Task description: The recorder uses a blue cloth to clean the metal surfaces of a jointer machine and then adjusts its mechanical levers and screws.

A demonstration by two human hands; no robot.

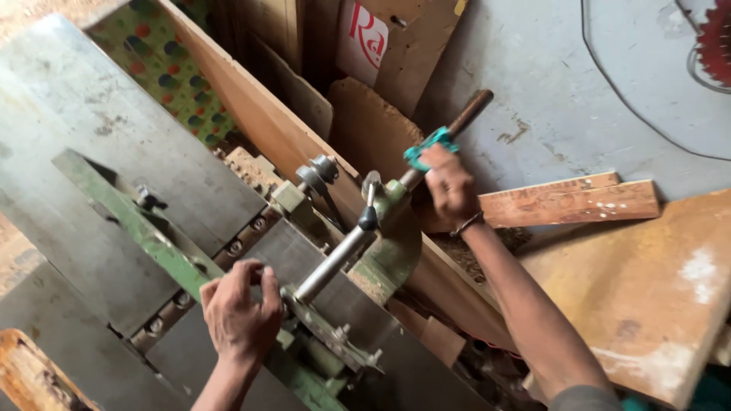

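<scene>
The left hand [242, 310] is curled over the near end of a green fence bar [129, 217] that runs slantwise across the grey steel tables [84, 144] of a woodworking planer; its fingers [268, 283] are bent down onto the metal beside the gap where the tables meet, and whether they pinch anything small there cannot be told. Just beside that hand a bright steel rod [335, 259] rises up and to the right, passes a small black knob [368, 219] and goes on as a dark handle [464, 114]. The right hand [451, 186] is closed in a fist around this handle, with a scrap of teal material [428, 146] caught under the fingers at the top of the grip. The handle's upper end stands free over a pale grey surface [548, 106], with open room around it. Below the right forearm lies a worn orange board [647, 289], and a narrow wooden strip [567, 202] lies close beside the wrist. Behind the machine, plywood sheets [251, 106] lean along its far edge, hemming in that side.
</scene>
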